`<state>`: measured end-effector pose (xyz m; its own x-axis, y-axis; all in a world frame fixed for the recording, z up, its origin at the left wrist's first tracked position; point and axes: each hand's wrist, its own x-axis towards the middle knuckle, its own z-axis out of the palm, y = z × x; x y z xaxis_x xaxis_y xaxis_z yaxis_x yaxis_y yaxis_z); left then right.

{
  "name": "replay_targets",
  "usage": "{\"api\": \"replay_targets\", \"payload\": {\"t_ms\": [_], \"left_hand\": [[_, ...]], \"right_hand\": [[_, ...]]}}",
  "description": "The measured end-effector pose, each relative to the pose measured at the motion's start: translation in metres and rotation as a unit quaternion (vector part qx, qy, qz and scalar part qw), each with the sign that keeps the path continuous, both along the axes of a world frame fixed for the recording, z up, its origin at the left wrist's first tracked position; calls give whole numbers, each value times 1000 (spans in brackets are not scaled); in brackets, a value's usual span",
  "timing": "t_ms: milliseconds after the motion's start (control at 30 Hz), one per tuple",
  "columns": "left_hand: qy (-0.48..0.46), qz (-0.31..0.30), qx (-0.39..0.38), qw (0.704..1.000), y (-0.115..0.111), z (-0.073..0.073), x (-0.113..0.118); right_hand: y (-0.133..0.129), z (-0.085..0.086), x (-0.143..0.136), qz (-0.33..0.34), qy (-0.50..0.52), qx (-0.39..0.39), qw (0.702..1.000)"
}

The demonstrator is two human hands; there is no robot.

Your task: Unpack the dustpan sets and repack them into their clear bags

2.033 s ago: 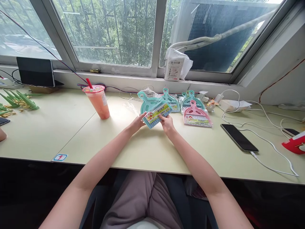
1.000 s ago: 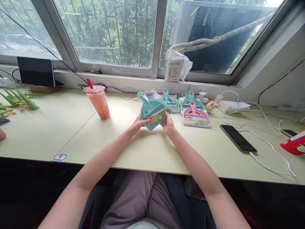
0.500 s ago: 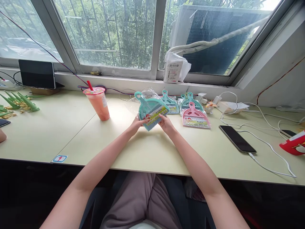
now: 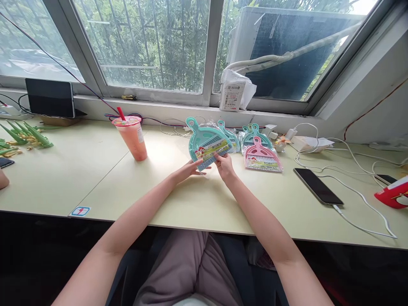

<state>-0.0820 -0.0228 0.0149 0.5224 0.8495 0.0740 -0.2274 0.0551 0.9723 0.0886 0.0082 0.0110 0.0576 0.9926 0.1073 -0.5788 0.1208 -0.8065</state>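
Slightly above the table, my hands hold a turquoise dustpan-and-brush set [image 4: 208, 144] in clear wrapping with a printed label. It tilts, its looped handle pointing to the upper left. My left hand [image 4: 188, 171] is at the lower left edge, thumb on the front and fingers stretched loosely underneath. At the lower right edge, my right hand [image 4: 225, 168] pinches the set, thumb over the label and other fingers partly hidden behind. Just beyond, a wrapped pink dustpan set [image 4: 262, 159] lies in front of more turquoise dustpan sets [image 4: 255, 135].
To the left stands a cup of pink drink [image 4: 131, 138] with a red straw. A charging phone [image 4: 318, 186] and loose white cables [image 4: 363, 195] lie on the right. A tablet [image 4: 50, 98] and green plant pieces [image 4: 27, 135] are at far left, near another person's hand [image 4: 3, 180].
The held set has shifted a little right and turned more face-on to me. My left fingers have slid lower and stretched out beneath it; the right hand keeps its pinch.
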Motion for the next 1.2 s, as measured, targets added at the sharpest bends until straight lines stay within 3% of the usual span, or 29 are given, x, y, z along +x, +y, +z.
{"api": "replay_targets", "payload": {"t_ms": [133,233,467,900,1067,1200], "left_hand": [[-8,111,11,994,8,-2,-1],[-2,131,13,991,10,-4,-1],[5,129,18,991,11,-6,-2],[10,152,-11,988,9,-8,2],[19,109,-50,993,3,-4,6],[2,73,-38,997,2,0,6]], "right_hand": [[1,3,3,32,-14,-22,999],[2,4,8,66,-20,-15,997],[8,4,21,127,-60,10,990],[14,-9,13,77,-54,7,996],[13,-11,13,63,-46,3,997],[13,-11,13,55,-32,14,998]]}}
